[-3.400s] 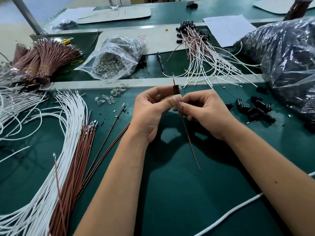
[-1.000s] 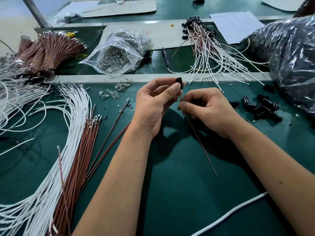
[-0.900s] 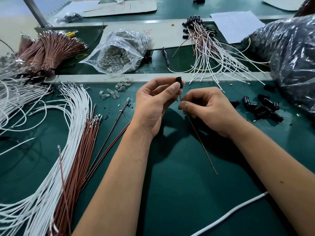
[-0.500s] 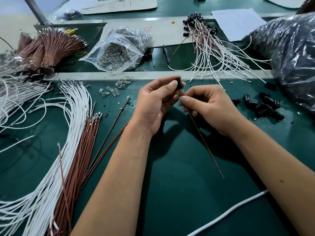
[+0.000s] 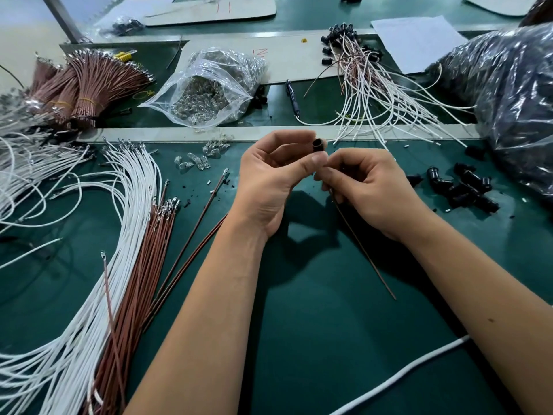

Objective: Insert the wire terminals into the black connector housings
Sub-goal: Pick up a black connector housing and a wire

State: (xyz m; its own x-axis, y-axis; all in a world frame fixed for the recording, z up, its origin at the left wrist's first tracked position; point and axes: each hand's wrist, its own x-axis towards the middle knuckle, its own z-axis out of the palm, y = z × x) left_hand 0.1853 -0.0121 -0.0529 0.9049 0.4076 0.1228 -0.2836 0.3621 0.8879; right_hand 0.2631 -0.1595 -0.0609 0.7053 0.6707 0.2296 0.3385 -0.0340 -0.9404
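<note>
Two hands, left hand (image 5: 269, 181) pinching black housing (image 5: 317, 144), right hand (image 5: 368, 187) pinching brown wire (image 5: 363, 250)

Your green bench (image 5: 299, 339) held white wires (image 5: 98, 265), brown wires (image 5: 140, 259), loose black housings (image 5: 466, 190), a clear bag (image 5: 206, 88).

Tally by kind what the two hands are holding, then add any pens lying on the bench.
black housing: 1, pinched by the left hand
brown wire: 1, pinched by the right hand
pen: 1
Total: 3
</note>
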